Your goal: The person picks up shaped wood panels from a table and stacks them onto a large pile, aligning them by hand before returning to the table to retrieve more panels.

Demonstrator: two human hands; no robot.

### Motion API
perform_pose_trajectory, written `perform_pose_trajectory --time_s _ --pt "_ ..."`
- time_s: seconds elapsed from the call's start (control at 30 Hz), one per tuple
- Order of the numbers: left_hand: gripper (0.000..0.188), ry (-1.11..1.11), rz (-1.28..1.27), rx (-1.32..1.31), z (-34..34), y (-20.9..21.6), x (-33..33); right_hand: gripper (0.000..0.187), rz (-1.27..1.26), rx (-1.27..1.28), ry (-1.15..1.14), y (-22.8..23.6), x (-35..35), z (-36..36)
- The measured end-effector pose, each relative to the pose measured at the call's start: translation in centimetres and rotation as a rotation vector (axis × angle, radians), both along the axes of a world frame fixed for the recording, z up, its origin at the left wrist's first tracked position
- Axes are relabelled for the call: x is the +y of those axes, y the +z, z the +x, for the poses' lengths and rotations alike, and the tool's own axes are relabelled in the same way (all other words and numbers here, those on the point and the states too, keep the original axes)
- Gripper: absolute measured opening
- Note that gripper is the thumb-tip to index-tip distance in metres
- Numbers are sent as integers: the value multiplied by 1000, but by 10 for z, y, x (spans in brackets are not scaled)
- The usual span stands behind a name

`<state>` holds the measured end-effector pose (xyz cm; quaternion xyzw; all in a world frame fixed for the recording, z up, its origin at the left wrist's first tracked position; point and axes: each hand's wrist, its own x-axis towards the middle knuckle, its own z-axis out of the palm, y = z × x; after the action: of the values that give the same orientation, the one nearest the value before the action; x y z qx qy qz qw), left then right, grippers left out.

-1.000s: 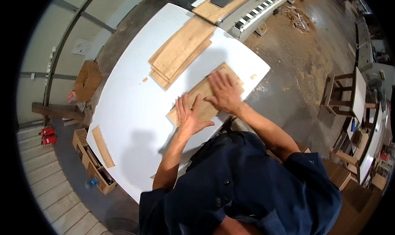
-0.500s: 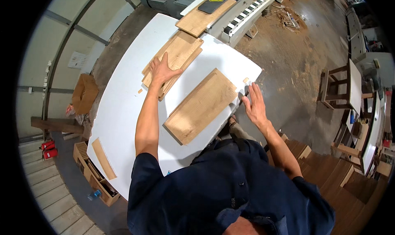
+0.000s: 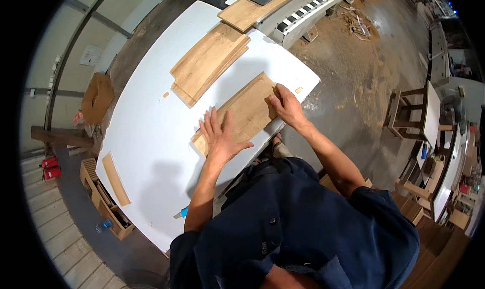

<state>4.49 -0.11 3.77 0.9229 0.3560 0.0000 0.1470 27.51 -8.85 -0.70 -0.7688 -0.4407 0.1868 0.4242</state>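
A light-brown wooden board lies aslant on a white table, at the near side. My left hand rests over its lower left part, fingers spread and thumb apart. At the board's right end, my right hand has its fingers bent round the corner and its thumb by the edge; the fingertips are partly hidden. Beyond it, a stack of similar boards sits slightly uneven, untouched by either hand.
The white table carries a narrow wood strip, a blue-handled cutter and small wood chips. Another board lies at the far end by a machine with a striped conveyor. A wooden crate stands at lower left.
My left hand has left the far stack and come back onto the nearer board. My right hand has moved left from beside the table edge to the board's right end.
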Motion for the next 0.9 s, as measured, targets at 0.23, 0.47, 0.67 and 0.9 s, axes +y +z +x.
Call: perform_pose_trajectory --time_s 0.23,0.47,0.67,0.9 --pt "104 680 -55 -449 -70 -41 -4 35 -181 165 30 -1 11 12" --pt "110 21 42 -146 -17 2 -9 40 77 -294 -23 -22 17 11" --pt "117 -56 -50 21 -18 9 -5 60 195 -349 351 5 30 -47" --pt "115 -40 32 -72 -35 -11 -11 81 -170 -718 546 4 74 -64"
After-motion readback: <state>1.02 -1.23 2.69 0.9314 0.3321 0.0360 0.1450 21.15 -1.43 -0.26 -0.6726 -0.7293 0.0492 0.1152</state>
